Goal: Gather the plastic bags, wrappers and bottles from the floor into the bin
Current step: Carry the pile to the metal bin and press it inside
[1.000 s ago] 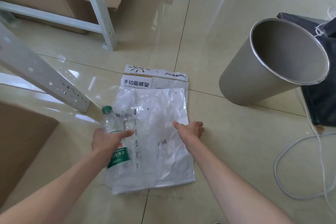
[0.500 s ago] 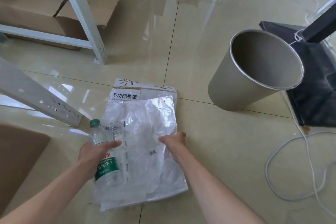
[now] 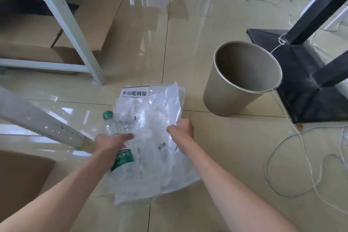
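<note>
Left hand [image 3: 111, 142] is gripping a green-capped bottle [image 3: 114, 137] at lower centre of the frame, thumb pressing onto the clear plastic bags [image 3: 150, 137]. Right hand [image 3: 181, 128] is clenching the bags' right edge; the sheets are hanging crumpled between both hands, lower corner curling above the floor [image 3: 226, 156]. Bin [image 3: 226, 100] is standing upright, mouth open, right of centre and near the right hand, bare tile lying between them. Shelf leg [image 3: 98, 79] and white cable [image 3: 293, 156] are flanking the open floor.
</note>
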`<action>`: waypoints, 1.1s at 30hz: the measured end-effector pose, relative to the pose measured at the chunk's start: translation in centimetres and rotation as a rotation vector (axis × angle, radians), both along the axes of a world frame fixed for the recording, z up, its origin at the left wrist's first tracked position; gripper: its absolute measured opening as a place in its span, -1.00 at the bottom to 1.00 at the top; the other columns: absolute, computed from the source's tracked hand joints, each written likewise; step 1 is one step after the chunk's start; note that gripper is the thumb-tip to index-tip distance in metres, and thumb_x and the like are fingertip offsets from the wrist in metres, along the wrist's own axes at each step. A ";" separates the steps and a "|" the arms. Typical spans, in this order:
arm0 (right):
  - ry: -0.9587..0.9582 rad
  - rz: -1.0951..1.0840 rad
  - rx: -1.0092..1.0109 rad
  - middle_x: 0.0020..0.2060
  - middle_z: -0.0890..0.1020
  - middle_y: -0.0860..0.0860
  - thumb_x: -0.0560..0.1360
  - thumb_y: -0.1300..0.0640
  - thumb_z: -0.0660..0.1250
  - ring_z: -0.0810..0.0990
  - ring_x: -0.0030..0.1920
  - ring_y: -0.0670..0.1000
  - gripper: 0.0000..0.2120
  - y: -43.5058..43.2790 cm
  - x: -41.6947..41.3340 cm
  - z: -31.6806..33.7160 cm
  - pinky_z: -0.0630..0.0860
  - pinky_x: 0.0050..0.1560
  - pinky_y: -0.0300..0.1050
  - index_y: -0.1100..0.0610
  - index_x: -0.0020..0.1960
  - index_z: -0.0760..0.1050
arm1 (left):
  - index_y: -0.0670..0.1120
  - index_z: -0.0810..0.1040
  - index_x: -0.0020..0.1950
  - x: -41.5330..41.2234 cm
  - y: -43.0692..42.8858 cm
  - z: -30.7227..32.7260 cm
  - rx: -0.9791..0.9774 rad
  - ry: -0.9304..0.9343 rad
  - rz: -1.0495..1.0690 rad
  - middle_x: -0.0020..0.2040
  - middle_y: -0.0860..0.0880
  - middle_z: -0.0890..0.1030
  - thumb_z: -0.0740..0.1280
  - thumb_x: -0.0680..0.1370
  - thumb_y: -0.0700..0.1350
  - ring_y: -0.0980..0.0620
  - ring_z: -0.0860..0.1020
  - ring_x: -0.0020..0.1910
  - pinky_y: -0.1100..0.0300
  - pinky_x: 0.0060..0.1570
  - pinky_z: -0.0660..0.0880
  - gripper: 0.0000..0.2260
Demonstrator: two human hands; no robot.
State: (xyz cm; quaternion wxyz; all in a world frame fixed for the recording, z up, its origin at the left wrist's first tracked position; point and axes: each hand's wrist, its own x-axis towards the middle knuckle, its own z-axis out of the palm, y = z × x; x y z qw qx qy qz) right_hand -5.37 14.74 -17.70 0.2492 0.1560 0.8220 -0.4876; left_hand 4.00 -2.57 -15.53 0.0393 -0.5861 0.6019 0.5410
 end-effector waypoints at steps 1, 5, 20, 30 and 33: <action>0.013 -0.006 0.005 -0.38 0.14 -0.05 0.22 0.28 0.27 0.09 -0.34 0.02 -0.61 0.2 -0.6 1.3 0.05 -0.35 -0.12 0.02 -0.33 0.03 | -0.24 0.52 -0.08 -0.9 0.2 1.4 -0.019 0.011 -0.014 -0.27 -0.22 0.61 0.67 0.09 -0.07 -0.16 0.63 -0.36 0.06 -0.35 0.59 -0.45; 0.098 -0.034 0.020 -0.40 0.17 -0.04 0.22 0.25 0.22 0.11 -0.36 0.04 -0.70 1.6 -2.6 7.2 0.06 -0.39 -0.17 0.05 -0.33 0.06 | -0.19 0.44 -0.17 -3.5 1.4 7.0 -0.043 0.028 -0.092 -0.17 -0.24 0.62 0.65 0.12 -0.03 -0.21 0.66 -0.20 -0.07 -0.12 0.62 -0.49; 0.451 -0.021 0.086 -0.38 0.21 -0.05 0.28 0.20 0.27 0.14 -0.37 0.03 -0.73 14.7 -12.5 28.0 0.10 -0.42 -0.20 0.08 -0.33 0.15 | -0.14 0.25 0.10 -13.6 12.0 27.3 0.018 0.259 -0.276 -0.20 -0.20 0.55 0.65 0.17 -0.09 -0.11 0.59 -0.43 0.21 -0.60 0.49 -0.28; 0.575 -0.225 0.349 -0.27 0.49 0.04 0.34 0.34 0.23 0.49 -0.25 0.14 -0.72 21.2 -23.7 21.5 0.35 -0.36 -0.20 0.06 -0.42 0.23 | -0.15 0.36 0.26 -29.1 21.9 19.3 0.164 0.278 -0.420 0.02 -0.18 0.64 0.59 0.20 -0.06 -0.10 0.61 -0.32 0.13 -0.47 0.47 -0.29; 0.549 -0.037 0.380 -0.41 0.40 0.01 0.34 0.33 0.24 0.39 -0.31 0.15 -0.71 20.5 -24.0 17.3 0.25 -0.44 -0.19 0.09 -0.45 0.21 | -0.14 0.43 0.00 -30.2 22.8 15.0 0.150 0.277 -0.397 -0.14 -0.15 0.61 0.60 0.19 -0.04 -0.11 0.60 -0.32 0.15 -0.43 0.46 -0.48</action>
